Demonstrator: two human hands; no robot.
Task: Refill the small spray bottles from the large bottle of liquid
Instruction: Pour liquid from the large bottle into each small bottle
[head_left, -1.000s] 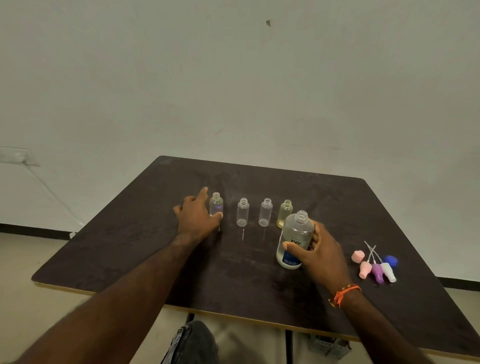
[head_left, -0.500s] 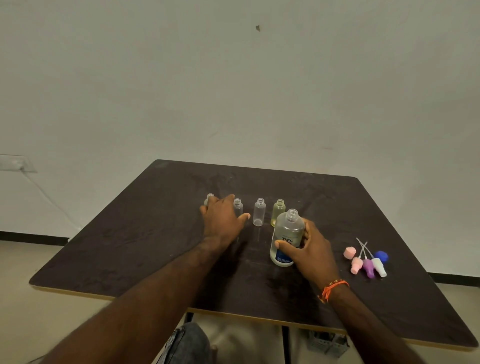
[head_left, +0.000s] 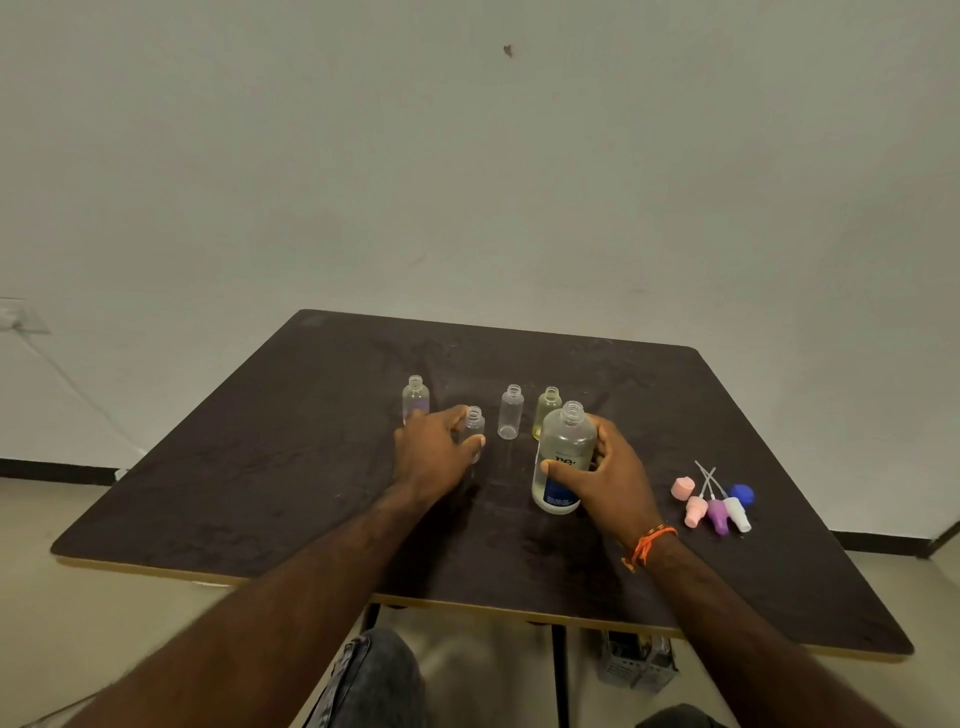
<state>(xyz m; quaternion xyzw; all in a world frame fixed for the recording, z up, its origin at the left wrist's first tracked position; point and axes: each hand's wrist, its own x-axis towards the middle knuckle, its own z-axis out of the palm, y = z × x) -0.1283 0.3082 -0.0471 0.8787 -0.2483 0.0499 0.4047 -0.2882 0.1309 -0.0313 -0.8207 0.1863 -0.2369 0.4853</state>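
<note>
One large bottle (head_left: 563, 460) stands uncapped on the dark desk (head_left: 270, 467), clear liquid low in it and a blue label near its base; the right hand (head_left: 610, 475) has its grip wrapped round the body, thumb across the front and fingers behind. Four small spray bottles are out, all without tops. The left hand (head_left: 434, 454) pinches the second small bottle (head_left: 474, 428) between thumb and fingers, nearer the person than the others. The leftmost small bottle (head_left: 415, 402) stands just beyond that hand, the third small bottle (head_left: 510, 413) stands clear and free, and the yellowish small bottle (head_left: 548, 410) sits just behind the large bottle's shoulder. To the right, well apart from the bottles, lie the tops: three spray heads (head_left: 719, 512) with thin tubes, pink, purple and white, plus a pink cap (head_left: 682, 487) and a blue cap (head_left: 741, 491). An orange wristband (head_left: 649, 543) circles the right wrist.
</note>
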